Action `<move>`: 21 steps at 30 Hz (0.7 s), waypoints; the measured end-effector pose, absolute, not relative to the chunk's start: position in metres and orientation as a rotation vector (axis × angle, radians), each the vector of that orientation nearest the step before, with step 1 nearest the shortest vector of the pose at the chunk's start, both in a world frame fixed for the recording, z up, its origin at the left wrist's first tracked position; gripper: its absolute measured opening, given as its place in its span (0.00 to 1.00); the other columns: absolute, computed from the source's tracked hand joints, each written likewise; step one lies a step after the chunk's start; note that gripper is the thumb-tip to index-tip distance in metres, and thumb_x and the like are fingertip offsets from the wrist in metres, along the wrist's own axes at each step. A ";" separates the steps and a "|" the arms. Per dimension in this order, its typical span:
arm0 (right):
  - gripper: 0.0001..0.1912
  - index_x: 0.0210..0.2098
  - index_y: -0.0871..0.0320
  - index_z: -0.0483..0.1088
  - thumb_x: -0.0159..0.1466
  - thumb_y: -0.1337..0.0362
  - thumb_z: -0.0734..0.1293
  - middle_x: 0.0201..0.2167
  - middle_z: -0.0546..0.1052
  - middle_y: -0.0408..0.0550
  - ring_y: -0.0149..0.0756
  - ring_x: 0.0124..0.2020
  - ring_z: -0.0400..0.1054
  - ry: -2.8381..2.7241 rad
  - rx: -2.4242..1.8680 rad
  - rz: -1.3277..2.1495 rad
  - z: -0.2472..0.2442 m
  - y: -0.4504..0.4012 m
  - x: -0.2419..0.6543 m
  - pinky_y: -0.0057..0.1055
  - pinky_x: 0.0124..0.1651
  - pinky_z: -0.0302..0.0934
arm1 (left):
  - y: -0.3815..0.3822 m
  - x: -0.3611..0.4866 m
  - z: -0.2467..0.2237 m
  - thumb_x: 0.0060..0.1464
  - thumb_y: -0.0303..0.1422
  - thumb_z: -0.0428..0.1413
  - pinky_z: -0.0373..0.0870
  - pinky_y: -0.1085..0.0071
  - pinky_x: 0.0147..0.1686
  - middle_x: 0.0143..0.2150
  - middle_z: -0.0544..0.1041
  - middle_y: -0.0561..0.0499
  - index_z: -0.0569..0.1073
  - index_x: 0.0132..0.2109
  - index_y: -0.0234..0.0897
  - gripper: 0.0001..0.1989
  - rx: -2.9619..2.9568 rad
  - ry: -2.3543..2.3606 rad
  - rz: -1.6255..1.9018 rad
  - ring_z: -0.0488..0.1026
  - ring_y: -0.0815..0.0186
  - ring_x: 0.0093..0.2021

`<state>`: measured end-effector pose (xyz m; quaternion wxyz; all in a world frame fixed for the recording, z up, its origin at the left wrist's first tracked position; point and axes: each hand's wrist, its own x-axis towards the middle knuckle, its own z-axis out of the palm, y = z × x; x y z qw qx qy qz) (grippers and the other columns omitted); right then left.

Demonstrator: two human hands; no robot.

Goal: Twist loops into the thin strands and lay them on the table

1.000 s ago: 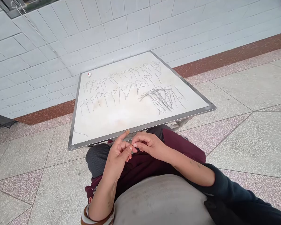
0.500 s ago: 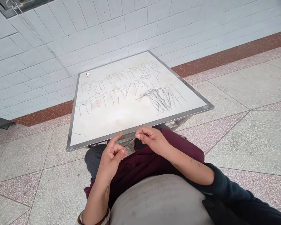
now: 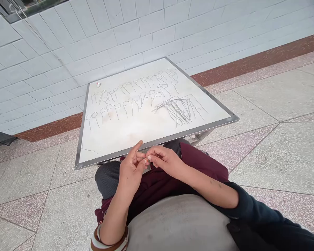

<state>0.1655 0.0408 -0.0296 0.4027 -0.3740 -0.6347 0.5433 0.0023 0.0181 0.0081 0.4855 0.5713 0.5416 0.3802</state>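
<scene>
My left hand (image 3: 132,171) and my right hand (image 3: 167,162) meet just off the near edge of the white table (image 3: 125,130), above my lap. Thumb and fingers of each are pinched together, with the left index finger pointing up. The thin wire between them is almost wholly hidden by the fingertips. On the tabletop lie rows of wires bent into round loops with straight tails (image 3: 117,106). A loose heap of unbent wires (image 3: 181,106) rests at the right, nearer to me.
One single wire (image 3: 89,150) lies by the near left corner. A small white and red object (image 3: 98,84) sits at the far left corner. The table's metal rim (image 3: 211,124) runs close to my knees, and a tiled wall (image 3: 125,35) stands behind.
My hands have come together, the left moving right and up towards the right. The wire that stretched visibly between them is now covered by the fingers. The wires on the table have not moved.
</scene>
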 end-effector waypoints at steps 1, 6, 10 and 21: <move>0.10 0.38 0.57 0.69 0.67 0.57 0.62 0.32 0.72 0.43 0.28 0.27 0.63 -1.569 -0.906 1.466 -0.030 0.041 0.166 0.28 0.32 0.62 | 0.019 0.003 0.007 0.56 0.31 0.55 0.72 0.68 0.38 0.38 0.76 0.52 0.63 0.63 0.44 0.27 1.357 1.334 0.951 0.73 0.68 0.34; 0.14 0.47 0.56 0.63 0.66 0.55 0.64 0.34 0.74 0.44 0.28 0.30 0.67 -1.306 -0.764 1.738 -0.040 0.044 0.169 0.30 0.36 0.66 | 0.018 -0.002 0.007 0.56 0.33 0.57 0.71 0.69 0.38 0.37 0.77 0.52 0.66 0.61 0.43 0.26 1.343 1.441 1.026 0.74 0.67 0.35; 0.12 0.40 0.58 0.66 0.65 0.55 0.66 0.32 0.75 0.45 0.28 0.30 0.68 -1.298 -0.793 1.756 -0.044 0.044 0.167 0.30 0.37 0.66 | 0.017 -0.001 0.009 0.56 0.34 0.57 0.70 0.70 0.37 0.38 0.78 0.52 0.66 0.62 0.42 0.26 1.315 1.428 1.053 0.73 0.67 0.35; 0.13 0.33 0.60 0.71 0.59 0.56 0.72 0.29 0.76 0.44 0.26 0.28 0.66 -1.152 -0.731 1.952 -0.038 0.045 0.166 0.26 0.34 0.62 | 0.016 0.002 0.008 0.53 0.33 0.61 0.68 0.71 0.40 0.31 0.79 0.55 0.71 0.58 0.42 0.24 1.233 1.366 1.127 0.73 0.69 0.34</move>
